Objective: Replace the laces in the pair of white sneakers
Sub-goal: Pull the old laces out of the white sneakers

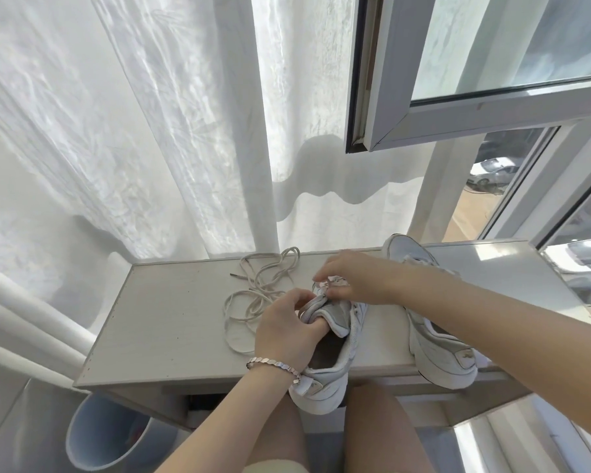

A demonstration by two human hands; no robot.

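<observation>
A white sneaker (pixel 328 377) lies on the pale table (pixel 171 312), heel toward me and hanging over the front edge. My left hand (pixel 284 332), with a bracelet at the wrist, grips the sneaker's grey tongue, thumb inside the opening. My right hand (pixel 355 281) reaches over the toe end and pinches something small at the eyelets, apparently a lace end. The second white sneaker (pixel 434 343) lies to the right, partly under my right forearm. Loose off-white laces (pixel 260 285) sprawl on the table left of the shoes.
A white curtain (pixel 151 131) hangs behind the table. An open window sash (pixel 458 107) juts in at the upper right. A pale blue bin (pixel 103 431) stands on the floor below the table's left front. My knees sit under the front edge.
</observation>
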